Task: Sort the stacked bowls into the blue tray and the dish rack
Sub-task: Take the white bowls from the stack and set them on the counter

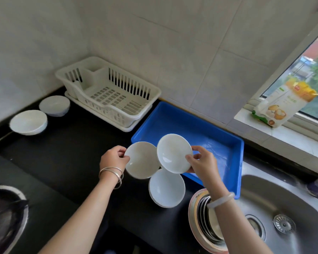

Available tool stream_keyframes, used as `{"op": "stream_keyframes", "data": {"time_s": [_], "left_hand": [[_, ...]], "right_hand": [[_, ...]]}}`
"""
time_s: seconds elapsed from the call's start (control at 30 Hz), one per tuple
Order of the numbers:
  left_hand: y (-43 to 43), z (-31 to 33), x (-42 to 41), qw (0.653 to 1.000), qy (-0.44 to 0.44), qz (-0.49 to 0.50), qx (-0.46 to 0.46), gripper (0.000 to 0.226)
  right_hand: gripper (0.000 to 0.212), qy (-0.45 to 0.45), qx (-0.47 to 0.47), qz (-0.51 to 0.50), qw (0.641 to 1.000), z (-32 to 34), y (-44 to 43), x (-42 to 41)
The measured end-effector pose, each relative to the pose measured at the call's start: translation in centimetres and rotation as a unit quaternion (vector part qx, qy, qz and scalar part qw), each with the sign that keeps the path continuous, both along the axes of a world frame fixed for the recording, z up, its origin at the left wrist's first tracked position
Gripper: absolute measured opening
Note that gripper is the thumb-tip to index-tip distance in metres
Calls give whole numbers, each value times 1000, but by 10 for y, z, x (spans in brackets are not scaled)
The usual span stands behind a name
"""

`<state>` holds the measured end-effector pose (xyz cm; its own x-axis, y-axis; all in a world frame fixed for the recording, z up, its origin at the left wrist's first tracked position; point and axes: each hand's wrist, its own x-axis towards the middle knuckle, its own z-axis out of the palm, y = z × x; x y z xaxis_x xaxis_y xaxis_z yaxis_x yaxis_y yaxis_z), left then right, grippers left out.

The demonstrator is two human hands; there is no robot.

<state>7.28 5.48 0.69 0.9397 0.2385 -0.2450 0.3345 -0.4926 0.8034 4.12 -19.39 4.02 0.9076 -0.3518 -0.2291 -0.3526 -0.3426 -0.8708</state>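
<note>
Rims are pinched: left bowl [142, 162] in the left grip [113, 159], right bowl [173, 153] in the right grip [203, 163]. Each should be set down flat in tray [191, 121] or rack [108, 96].

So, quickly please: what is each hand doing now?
Left hand: pinches the rim of one small white bowl.
Right hand: grips another small white bowl over the blue tray.

My right forearm covers part of the pink-rimmed stack of metal dishes [200, 222]. The shallow white bowl [173, 153] in my right hand [203, 163] hides the far rim of the white bowl stack [166, 189]. The dark round pan [6, 217] runs off the left edge; the yellow-and-white packet [281, 101] has print too blurred to read.
</note>
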Motion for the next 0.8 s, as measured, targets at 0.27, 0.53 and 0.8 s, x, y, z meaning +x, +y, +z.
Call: {"op": "stream_keyframes", "data": {"time_s": [0.27,0.53,0.8], "left_hand": [[103,-28,10,974,41,200,-98,20],[182,-56,26,914,33,367,-170,20],[227,-74,54,863,22,454,-221,19]], "right_hand": [[22,57,16,96,994,-25,94,71],[20,91,47,159,982,-57,196,133],[24,132,61,137,980,-89,263,181]]}}
